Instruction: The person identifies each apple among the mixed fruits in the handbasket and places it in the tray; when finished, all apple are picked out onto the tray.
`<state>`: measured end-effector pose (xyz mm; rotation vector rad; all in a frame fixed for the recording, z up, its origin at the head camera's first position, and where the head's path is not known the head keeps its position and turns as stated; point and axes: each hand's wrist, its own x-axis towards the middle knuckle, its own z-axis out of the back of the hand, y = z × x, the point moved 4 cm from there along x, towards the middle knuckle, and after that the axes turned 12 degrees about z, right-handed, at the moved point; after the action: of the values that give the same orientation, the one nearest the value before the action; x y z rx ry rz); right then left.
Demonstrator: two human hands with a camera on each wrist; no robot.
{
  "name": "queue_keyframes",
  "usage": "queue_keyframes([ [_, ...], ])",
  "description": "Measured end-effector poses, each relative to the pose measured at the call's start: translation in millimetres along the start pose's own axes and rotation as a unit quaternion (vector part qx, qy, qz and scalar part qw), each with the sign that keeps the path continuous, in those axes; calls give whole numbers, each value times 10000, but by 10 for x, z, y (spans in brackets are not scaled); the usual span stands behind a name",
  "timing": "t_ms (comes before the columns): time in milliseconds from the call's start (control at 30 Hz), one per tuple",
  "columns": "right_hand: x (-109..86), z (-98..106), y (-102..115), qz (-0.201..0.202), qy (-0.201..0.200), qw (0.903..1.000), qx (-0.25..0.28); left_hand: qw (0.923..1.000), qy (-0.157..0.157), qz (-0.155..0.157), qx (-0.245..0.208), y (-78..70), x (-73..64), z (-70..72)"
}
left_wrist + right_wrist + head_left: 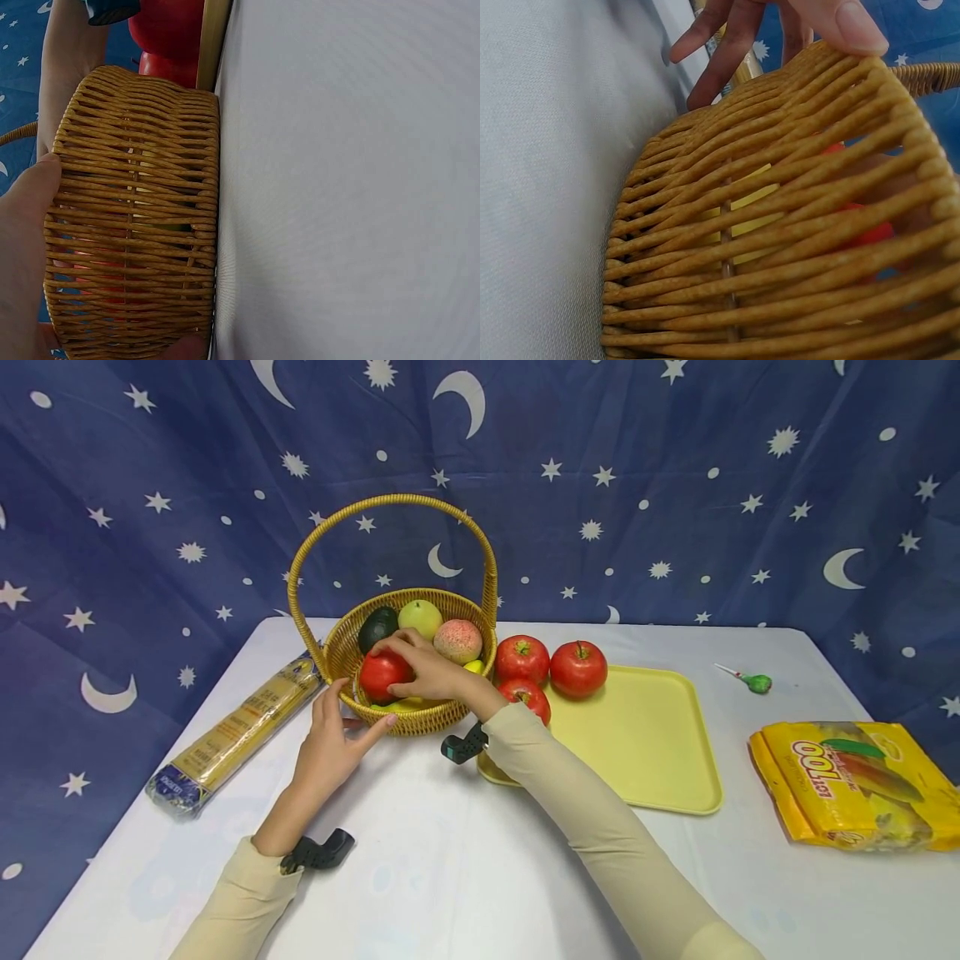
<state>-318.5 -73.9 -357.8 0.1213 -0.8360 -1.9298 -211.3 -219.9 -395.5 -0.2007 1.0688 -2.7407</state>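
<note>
A wicker basket [420, 720] with a tall arched handle stands on the table, holding fruit. My right hand [429, 670] reaches over its near rim, thumb and fingers around a red apple [385, 675] inside. My left hand [327, 742] grips the basket's near left side, thumb at the rim; other fingers reach its outer wall in the right wrist view. Beside the held apple are a dark avocado [377, 628], a green apple [420, 617] and a peach [458, 642]. Yellow fruit [473, 667] lies beneath, partly hidden. Through the weave, red patches [105, 277] show in the left wrist view.
Right of the basket, a yellow tray [637, 739] carries red apples [578, 669] along its left end. A spaghetti pack [243, 727] lies left of the basket. A green lollipop [757, 683] and a yellow snack pack [858, 785] lie at the right.
</note>
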Motion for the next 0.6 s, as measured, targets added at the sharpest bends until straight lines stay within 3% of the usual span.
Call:
queue_keyframes([
  [100, -1, -6, -2, -25, -12, 10000, 65, 10000, -4, 8, 2, 0, -2, 1],
  [300, 9, -4, 19, 430, 34, 9990, 113, 10000, -15, 43, 40, -3, 3, 2],
  [500, -19, 1, 6, 48, 115, 9999, -29, 10000, 12, 56, 36, -1, -2, 6],
  [600, -25, -7, 1, -115, 185, 9997, 143, 9999, 26, 89, 47, 1, -5, 7],
])
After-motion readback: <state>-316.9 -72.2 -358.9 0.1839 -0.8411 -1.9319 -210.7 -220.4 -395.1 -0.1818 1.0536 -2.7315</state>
